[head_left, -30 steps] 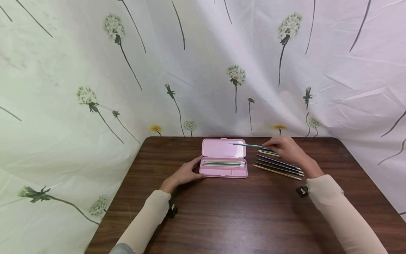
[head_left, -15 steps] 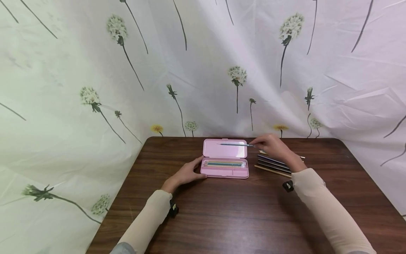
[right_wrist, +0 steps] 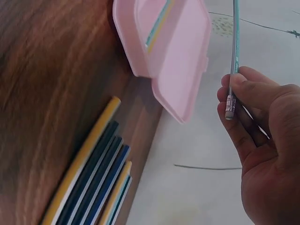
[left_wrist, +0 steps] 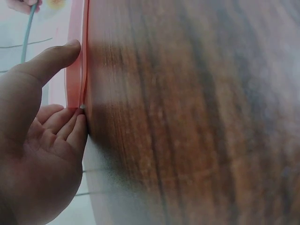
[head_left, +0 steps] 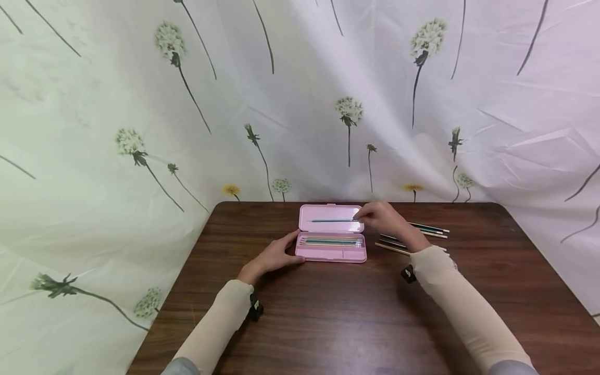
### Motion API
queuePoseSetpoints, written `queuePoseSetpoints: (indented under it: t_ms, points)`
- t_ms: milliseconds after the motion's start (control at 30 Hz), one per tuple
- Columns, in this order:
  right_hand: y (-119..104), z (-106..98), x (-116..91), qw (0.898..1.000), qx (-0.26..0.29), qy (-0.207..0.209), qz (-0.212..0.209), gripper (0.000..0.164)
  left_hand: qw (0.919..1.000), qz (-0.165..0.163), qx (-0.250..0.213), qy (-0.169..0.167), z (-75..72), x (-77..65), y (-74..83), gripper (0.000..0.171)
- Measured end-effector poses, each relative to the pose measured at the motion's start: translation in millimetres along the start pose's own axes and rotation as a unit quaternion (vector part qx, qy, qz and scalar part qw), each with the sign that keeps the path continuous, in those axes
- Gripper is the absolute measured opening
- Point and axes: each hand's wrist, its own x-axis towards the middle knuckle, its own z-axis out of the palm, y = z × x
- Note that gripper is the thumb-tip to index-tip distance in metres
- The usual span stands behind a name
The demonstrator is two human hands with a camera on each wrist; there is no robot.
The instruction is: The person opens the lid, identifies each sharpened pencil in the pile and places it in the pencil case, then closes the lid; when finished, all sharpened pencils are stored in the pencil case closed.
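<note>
An open pink pencil case (head_left: 323,254) lies on the table with its lid (head_left: 313,212) folded back. Several pencils (head_left: 330,242) lie in its rear compartment. My left hand (head_left: 273,256) holds the case's left end, its thumb at the front wall and the fingers at the end wall, as the left wrist view shows. Above the lid, a teal pencil (head_left: 328,221) is pinched near its eraser end by my right hand (head_left: 383,217). In the right wrist view, the teal pencil (right_wrist: 236,44) sticks out past the thumb and fingers, eraser toward the palm.
To the right of the case, several loose pencils lie on the wooden table (head_left: 347,312), among them a yellow pencil (right_wrist: 89,147) and a dark blue pencil (right_wrist: 110,178). My right forearm partly covers them in the head view. A flower-printed cloth (head_left: 300,94) hangs behind the table.
My right hand has carried the teal pencil leftward from the loose pencils, bringing it over the case's lid and slightly lower. The left hand has stayed at the case.
</note>
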Motion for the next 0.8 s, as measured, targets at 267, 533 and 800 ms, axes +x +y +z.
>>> queuePoseSetpoints:
  t_ms: [267,533,800]
  points:
    - [0,21,4,1.0,0.0,-0.016,0.015,0.017,1.0,0.0,0.003,0.0,0.7,1.8,-2.5,0.092]
    - [3,40,5,0.998,-0.014,-0.038,0.047,0.017,1.0,0.003,0.005,0.002,0.0,0.7,-1.2,0.091]
    - [2,50,4,0.998,-0.035,-0.038,0.035,0.016,1.0,-0.003,0.002,0.003,0.0,0.1,0.5,0.091]
